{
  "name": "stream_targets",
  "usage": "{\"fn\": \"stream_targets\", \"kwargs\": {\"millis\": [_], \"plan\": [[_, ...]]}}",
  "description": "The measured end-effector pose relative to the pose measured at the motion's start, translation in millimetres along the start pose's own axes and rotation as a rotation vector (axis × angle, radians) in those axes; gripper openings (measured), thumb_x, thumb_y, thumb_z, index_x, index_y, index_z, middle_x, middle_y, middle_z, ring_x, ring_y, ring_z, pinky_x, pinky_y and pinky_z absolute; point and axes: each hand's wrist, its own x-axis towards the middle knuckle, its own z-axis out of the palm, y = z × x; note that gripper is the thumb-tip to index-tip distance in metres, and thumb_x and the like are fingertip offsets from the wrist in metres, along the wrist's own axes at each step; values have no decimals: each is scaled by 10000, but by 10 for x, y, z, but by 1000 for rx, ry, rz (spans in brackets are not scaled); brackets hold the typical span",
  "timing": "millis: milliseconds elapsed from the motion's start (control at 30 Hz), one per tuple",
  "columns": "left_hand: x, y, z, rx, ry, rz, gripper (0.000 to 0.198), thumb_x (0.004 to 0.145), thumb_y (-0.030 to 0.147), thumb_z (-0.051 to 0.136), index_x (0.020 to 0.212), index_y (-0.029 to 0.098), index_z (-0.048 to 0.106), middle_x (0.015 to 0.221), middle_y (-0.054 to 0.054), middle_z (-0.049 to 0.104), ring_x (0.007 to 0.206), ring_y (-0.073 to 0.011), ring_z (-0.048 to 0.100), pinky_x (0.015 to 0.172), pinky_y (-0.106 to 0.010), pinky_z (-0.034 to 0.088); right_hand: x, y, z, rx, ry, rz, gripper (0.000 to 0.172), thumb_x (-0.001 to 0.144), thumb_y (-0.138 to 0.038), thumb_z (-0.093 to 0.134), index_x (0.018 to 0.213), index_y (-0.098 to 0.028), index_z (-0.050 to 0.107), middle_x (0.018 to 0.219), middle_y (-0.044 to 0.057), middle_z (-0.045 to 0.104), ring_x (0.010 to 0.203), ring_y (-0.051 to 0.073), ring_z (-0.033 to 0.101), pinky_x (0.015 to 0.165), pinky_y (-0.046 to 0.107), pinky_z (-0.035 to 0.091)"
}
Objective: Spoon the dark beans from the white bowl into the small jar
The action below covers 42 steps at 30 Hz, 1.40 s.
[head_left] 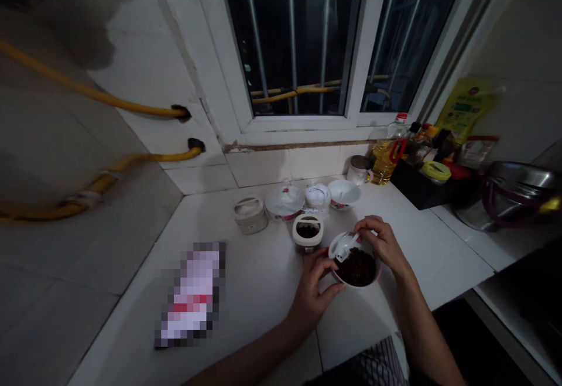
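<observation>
A white bowl (pixel 378 273) with dark red-brown bits in it (pixel 356 267) stands on the white tiled counter. My left hand (pixel 314 283) grips the bowl's left rim, thumb at the near side and fingers at the far side. Over the bowl, my right hand (pixel 381 242) pinches the handle of a small white spoon (pixel 343 251), whose head is inside the bowl near its left wall. Just behind my left hand is a small open jar (pixel 308 231) with dark contents.
Behind stand a clear-lidded container (pixel 250 215), two bowls (pixel 284 201) (pixel 345 194), a white jar (pixel 317 197) and a lidded cup (pixel 359 170). Right: an oil bottle (pixel 384 160), a black box of condiments (pixel 415 185), a steel pot (pixel 511 198). A pixelated object (pixel 193 292) lies left.
</observation>
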Motion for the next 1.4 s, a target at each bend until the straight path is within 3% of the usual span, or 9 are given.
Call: {"fn": "stream_targets", "kwargs": {"millis": [200,400,700,967,1133,1267,1400], "plan": [[6,-1,0,23,4,-8,188,750,261,717,917,220,641,1224,-96,519,1199,-255,528,977,-402,500,3,24,8,-32,-48,-25,178,788,-231,516,711,-244,675,578,0,651,845,241,582,910,408,360],[0,-24,1,25,15,23,183,761,234,711,929,218,642,1222,-98,511,1180,-256,538,983,-407,492,-11,-7,70,15,-214,-27,195,743,-168,495,693,-243,668,558,-5,626,862,237,577,951,423,350],[4,-1,-1,12,-1,10,195,773,268,711,944,212,637,1238,-108,511,1202,-259,530,968,-393,510,4,8,-20,141,-37,118,170,749,-248,517,675,-211,666,549,-9,620,630,188,595,658,298,447],[1,-22,2,11,2,12,194,765,243,717,940,218,638,1239,-100,506,1204,-264,532,972,-412,513,27,43,5,263,8,215,140,695,-254,546,654,-196,667,507,-22,601,554,165,566,620,290,436],[-16,-62,5,-8,-14,15,211,781,210,699,982,219,633,1276,-105,477,1247,-265,498,997,-407,496,98,49,27,387,137,287,113,667,-279,591,668,-188,659,496,-13,614,547,174,570,657,311,445],[-20,-86,5,2,-9,19,213,778,217,704,978,222,631,1271,-111,486,1252,-278,493,995,-420,495,139,-117,102,348,187,185,170,754,-344,587,755,-192,664,580,4,651,595,184,587,682,322,445],[-3,-83,15,16,4,14,184,767,230,711,933,214,634,1251,-111,497,1220,-279,516,984,-422,495,120,-332,275,52,190,-161,164,885,-280,518,878,-216,668,748,39,691,808,215,612,819,368,442]]}}
